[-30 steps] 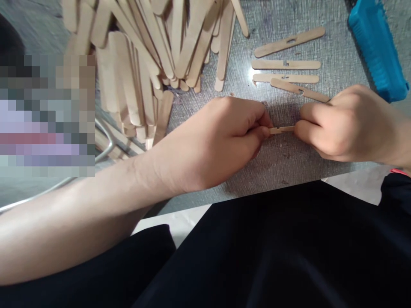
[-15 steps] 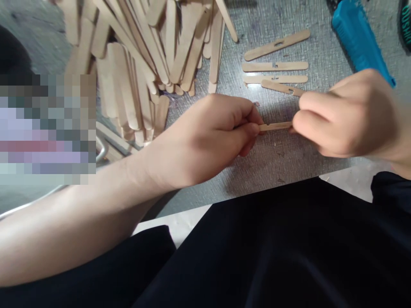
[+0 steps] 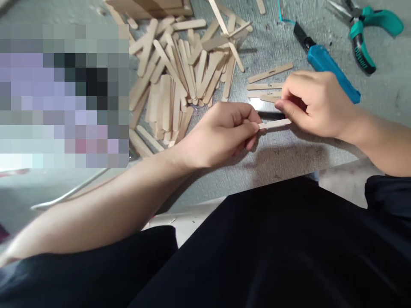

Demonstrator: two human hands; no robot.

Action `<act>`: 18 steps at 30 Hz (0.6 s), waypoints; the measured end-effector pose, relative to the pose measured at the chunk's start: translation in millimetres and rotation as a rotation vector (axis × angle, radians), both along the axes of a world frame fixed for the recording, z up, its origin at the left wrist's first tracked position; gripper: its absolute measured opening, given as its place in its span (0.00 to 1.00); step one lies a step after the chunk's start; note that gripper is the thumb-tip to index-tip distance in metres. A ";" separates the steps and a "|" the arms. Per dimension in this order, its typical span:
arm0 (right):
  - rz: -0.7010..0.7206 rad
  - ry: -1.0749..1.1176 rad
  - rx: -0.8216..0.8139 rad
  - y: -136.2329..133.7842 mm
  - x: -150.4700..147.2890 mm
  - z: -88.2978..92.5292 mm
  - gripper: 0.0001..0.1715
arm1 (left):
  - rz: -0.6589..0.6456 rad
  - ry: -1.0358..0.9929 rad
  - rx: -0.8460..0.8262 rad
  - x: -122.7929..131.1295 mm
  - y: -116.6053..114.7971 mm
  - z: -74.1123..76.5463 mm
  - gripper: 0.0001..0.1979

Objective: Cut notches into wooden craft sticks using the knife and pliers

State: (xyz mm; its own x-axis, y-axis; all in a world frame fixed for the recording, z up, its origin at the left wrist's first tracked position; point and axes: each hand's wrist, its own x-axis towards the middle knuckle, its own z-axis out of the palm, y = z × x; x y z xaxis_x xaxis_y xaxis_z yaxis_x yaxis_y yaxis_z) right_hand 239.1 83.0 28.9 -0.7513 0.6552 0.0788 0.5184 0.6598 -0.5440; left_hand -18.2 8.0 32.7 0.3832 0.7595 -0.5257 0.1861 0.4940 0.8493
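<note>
My left hand (image 3: 221, 134) pinches the left end of a thin wooden stick (image 3: 272, 124) and holds it level just above the grey table (image 3: 289, 158). My right hand (image 3: 316, 105) is curled, its fingertips closed at the stick's right end. Just behind the stick, a few notched sticks (image 3: 269, 73) lie side by side, partly hidden by my right hand. A dark patch under my right fingertips is too unclear to name.
A big loose pile of wooden sticks (image 3: 180, 72) covers the table behind my left hand. A blue utility knife (image 3: 327, 64) and teal pliers (image 3: 364, 30) lie at the back right. A metal rod (image 3: 70, 192) runs below a blurred patch on the left. My black-clothed lap fills the foreground.
The view has pulled back and tilted up, so the pliers and more of the pile now show. My right hand has shifted from gripping the stick's end to fingertips at it.
</note>
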 end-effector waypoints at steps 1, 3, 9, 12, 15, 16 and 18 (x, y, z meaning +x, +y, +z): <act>0.002 -0.003 -0.017 -0.2 -0.2 -3.0 0.17 | 0.000 -0.022 0.006 0.0 0.1 -0.4 0.14; -0.004 -0.009 -0.041 1.3 0.0 -7.7 0.19 | 0.005 -0.069 0.022 0.0 1.0 -0.7 0.13; -0.174 -0.070 0.102 22.4 11.9 4.8 0.14 | 0.050 -0.116 0.148 0.2 2.1 -6.7 0.03; -0.373 -0.257 0.193 41.2 28.2 25.0 0.10 | 0.123 -0.139 0.278 2.1 -0.7 -14.2 0.03; -0.436 -0.359 0.174 55.9 44.7 41.0 0.12 | 0.183 -0.178 0.366 5.0 -4.3 -21.4 0.06; -0.430 -0.375 0.156 58.3 48.5 43.8 0.12 | 0.204 -0.196 0.370 6.2 -4.9 -23.4 0.07; -0.434 -0.432 0.123 58.9 52.4 45.7 0.17 | 0.263 -0.246 0.356 8.5 -4.7 -27.0 0.09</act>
